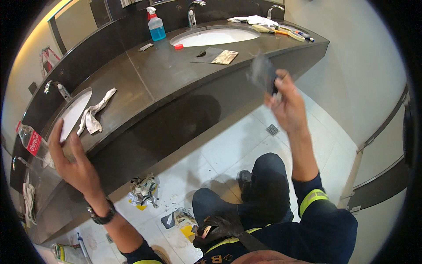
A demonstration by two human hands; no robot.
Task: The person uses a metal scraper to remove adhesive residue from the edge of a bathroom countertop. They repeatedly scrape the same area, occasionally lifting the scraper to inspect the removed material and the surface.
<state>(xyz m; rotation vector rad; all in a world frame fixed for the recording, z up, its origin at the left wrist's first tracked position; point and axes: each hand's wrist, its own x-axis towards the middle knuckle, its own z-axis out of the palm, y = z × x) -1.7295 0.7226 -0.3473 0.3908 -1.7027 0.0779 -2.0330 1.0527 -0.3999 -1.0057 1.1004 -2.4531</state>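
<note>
My right hand (288, 103) is raised in front of the counter's right part. Its fingers are closed round a flat grey tool with a dark handle (263, 75), smeared by motion; its exact kind is unclear. Over the counter's left end, my left hand (74, 165) has its fingers apart and nothing in it. Beside it stands a clear plastic bottle with a red label (33, 141), partly hidden behind the hand. A crumpled white cloth (96, 115) lies by the left sink (75, 112), close to my left fingertips.
The curved dark counter (145, 75) carries a blue spray bottle (156, 27), a red cap (178, 46), a stained card (225, 57) and several tools (285, 31) by the right sink (215, 37). Crumpled wrappings (144, 190) lie on the tiled floor (220, 154).
</note>
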